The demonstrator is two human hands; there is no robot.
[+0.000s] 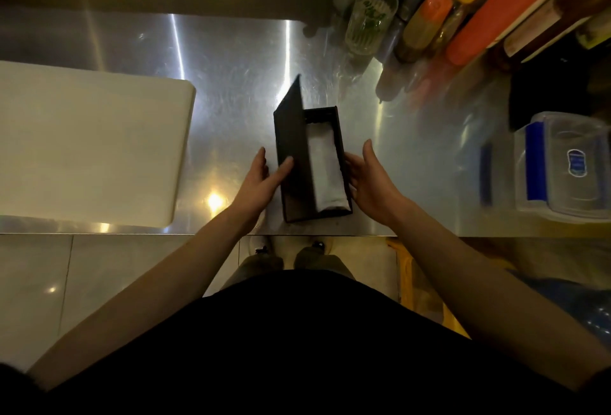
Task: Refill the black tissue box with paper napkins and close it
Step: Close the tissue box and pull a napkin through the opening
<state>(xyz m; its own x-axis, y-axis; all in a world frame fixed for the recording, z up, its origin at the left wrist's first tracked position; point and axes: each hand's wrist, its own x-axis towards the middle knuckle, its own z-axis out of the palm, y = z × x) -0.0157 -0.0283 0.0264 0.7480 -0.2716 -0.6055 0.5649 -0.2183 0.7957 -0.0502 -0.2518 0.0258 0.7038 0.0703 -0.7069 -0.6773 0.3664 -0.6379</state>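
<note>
**Box filled, lid standing up, hands either side**

Head view: steel counter (pixel 231 60) w/ hard glare, dim light. Black tissue box (pixel 342 156) sits near the front edge, centre, long axis running near-to-far. Lid (pixel 291 137) is hinged on the box's left side and stands roughly upright, tilted a bit. White paper napkins (pixel 325 166) lie inside, stack looks soft and squashy, fills most of the cavity.

Left hand (pixel 261 176): fingers spread, thumb tip resting on the lid's face, not gripping. Right hand (pixel 367 176): fingers loose, touching the box's right wall, steadying rather than clenching.

Handling, my guess: box is rigid, light, prob slides easily on polished steel, so brace the right wall while pushing the lid over from its free top edge. Napkins compress, shouldn't block closing.

Far right: squeeze bottles (pixel 433 14), ribbed glass (pixel 370 17). Right: clear container (pixel 562 166) w/ blue clips; sticker on lid, text too small to read. Left: white board (pixel 89 146). No other legible writing.
</note>
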